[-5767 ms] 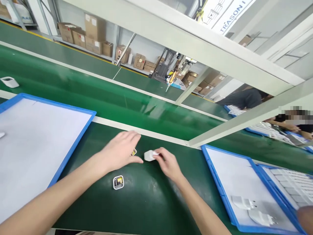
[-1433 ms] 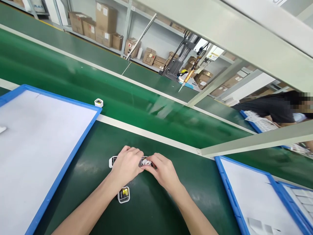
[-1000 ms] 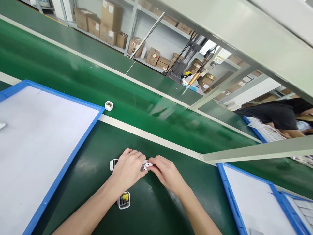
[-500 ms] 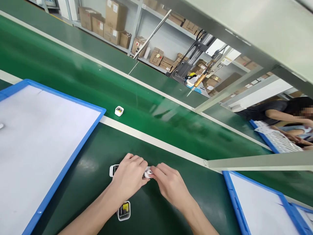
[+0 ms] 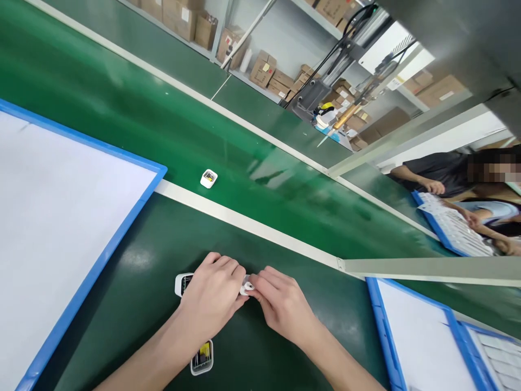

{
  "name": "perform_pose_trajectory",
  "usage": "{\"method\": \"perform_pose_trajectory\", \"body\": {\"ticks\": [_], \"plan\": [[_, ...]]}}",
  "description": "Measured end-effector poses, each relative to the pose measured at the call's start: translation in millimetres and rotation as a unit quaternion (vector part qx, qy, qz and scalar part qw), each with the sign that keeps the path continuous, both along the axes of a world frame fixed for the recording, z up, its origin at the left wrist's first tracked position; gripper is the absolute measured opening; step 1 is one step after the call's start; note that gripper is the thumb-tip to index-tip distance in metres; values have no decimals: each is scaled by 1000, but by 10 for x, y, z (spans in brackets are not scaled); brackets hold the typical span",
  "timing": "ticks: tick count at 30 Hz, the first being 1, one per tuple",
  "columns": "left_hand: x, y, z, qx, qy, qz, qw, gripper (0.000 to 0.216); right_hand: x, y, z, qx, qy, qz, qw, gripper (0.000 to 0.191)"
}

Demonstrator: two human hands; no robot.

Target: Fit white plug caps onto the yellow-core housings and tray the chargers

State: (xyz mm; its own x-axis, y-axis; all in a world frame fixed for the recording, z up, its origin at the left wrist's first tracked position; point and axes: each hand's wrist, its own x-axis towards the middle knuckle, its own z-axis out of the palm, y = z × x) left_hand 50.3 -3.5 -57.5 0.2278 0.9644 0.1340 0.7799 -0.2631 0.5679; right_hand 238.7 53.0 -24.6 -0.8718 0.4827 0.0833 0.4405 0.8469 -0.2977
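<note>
My left hand (image 5: 214,288) is closed around a small white plastic piece (image 5: 246,285) with a round, dark-centred end, most of it hidden under the fingers. At that end, the fingertips of my right hand (image 5: 283,301) pinch the same piece. A white open housing (image 5: 179,285) with dark parts inside shows partly behind my left hand. Nearer to me, beside my left forearm, stands another white housing (image 5: 202,358) with yellow and black parts in it.
A white housing (image 5: 209,178) sits on the green belt (image 5: 171,146) beyond the bench edge. Blue-rimmed trays (image 5: 89,255) (image 5: 415,331) lie left and right. A pale metal post (image 5: 427,270) crosses at right. Another person works over a tray (image 5: 456,225) at far right.
The view has shifted slightly. The housing on the belt has moved right, away from the left tray's corner. Both hands keep nearly the same grip on the white piece.
</note>
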Motion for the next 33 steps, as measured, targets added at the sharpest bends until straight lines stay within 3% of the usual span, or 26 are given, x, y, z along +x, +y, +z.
{"method": "perform_pose_trajectory", "body": {"ticks": [5, 12, 15, 17, 19, 22, 24, 26, 30, 33], "plan": [[-17, -7, -14, -2, 1, 1, 1000, 16, -25, -3, 14, 21, -21, 6, 1000, 24], [-24, -41, -8, -30, 11, -2, 999, 18, -5, -83, -200, 37, 47, -20, 998, 22], [-7, -62, 27, -22, -13, -1, 1000, 42, 41, -57, -159, 37, 55, -36, 997, 24], [-18, -84, 76, 6, -57, 11, 998, 63, 192, -44, -17, 48, 68, -80, 993, 20], [-77, -125, 150, 47, -108, 33, 992, 63, 503, -56, 193, 71, 89, -140, 984, 17], [-269, -252, 271, 99, -156, 74, 980, 44, 1265, -108, 530, 106, 115, -254, 954, 21], [-438, -395, 325, 115, -165, 111, 973, 35, 1871, -131, 712, 114, 125, -431, 886, 38], [-591, -567, 337, 116, -170, 153, 967, 29, 2434, -112, 841, 131, 118, -563, 807, 54], [-740, -846, 269, 109, -175, 208, 956, 24, 3148, 80, 960, 138, 51, -650, 745, 52], [-747, -947, 256, 141, -159, 196, 957, 21, 3268, 300, 946, 155, 24, -652, 742, 59]]}}
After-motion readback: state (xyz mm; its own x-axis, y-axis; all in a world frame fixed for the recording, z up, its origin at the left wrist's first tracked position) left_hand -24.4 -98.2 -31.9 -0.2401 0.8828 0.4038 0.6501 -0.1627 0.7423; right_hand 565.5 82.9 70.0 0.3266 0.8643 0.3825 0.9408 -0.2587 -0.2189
